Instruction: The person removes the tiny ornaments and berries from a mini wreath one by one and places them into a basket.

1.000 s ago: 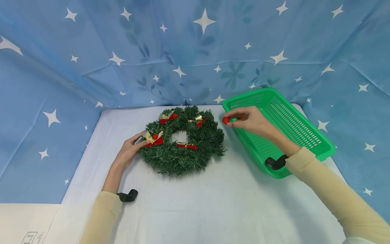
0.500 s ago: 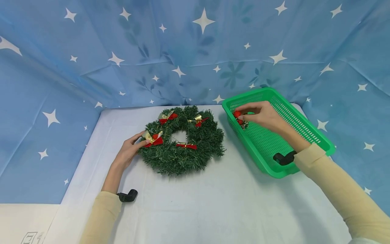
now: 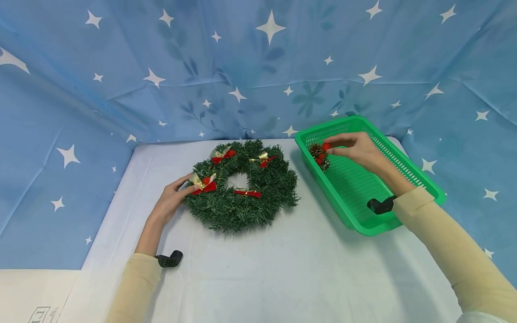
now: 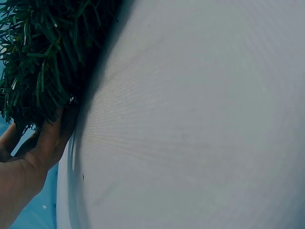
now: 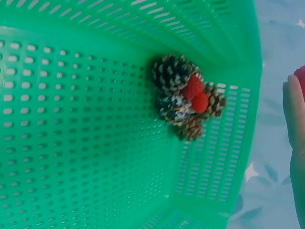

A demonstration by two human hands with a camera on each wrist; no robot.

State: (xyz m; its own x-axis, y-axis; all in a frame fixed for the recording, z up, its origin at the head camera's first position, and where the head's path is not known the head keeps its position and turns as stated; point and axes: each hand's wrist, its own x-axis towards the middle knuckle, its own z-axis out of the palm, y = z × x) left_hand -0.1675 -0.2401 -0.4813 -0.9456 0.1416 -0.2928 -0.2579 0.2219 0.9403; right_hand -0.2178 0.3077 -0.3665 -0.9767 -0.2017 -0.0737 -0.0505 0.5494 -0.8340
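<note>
Red berry (image 3: 325, 146) — in rt hand (image 3: 357, 150), over basket (image 3: 404, 177)

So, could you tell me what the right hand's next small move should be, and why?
Probably lower and let go. The right hand pinches a red berry over the far corner of the green basket, just above the pine cone cluster lying there, so a short drop should land it alongside. The left hand rests on the wreath.

left hand (image 3: 171, 202) fingers extended, resting, right hand (image 3: 357, 150) pinching, outstretched
</note>
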